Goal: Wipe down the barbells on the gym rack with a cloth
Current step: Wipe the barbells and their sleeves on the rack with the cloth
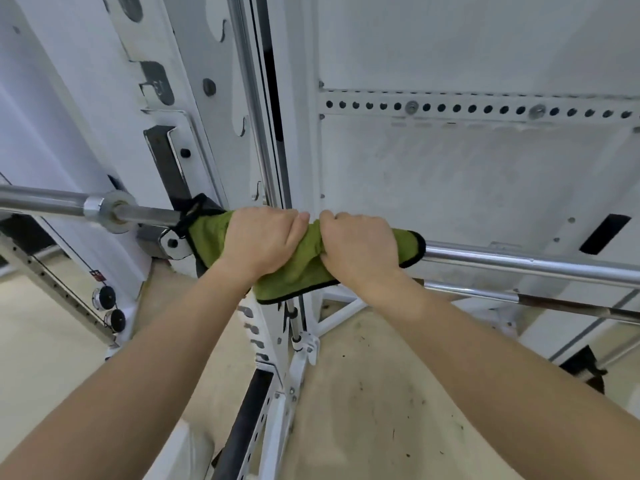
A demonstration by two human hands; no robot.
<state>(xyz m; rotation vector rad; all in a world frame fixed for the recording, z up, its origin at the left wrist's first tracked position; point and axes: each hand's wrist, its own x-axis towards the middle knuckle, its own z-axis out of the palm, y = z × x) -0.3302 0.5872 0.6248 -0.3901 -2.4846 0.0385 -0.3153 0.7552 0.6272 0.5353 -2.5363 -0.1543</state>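
A chrome barbell (519, 263) runs across the view from the left sleeve and collar (110, 211) to the right edge, resting on the white rack. A green cloth with a black hem (294, 275) is wrapped over the bar's middle. My left hand (263, 237) grips the cloth and the bar on the left. My right hand (360, 245) grips them just beside it, knuckles nearly touching. The bar under the cloth is hidden. A second, thinner bar (571, 304), partly rusty, lies lower at the right.
A white rack upright (207, 140) with hooks and a chrome guide rod (256, 116) stands behind my hands. A white wall panel with a perforated strip (485, 109) fills the right. Below lies a beige floor (363, 393) with dirt specks and the rack's base frame.
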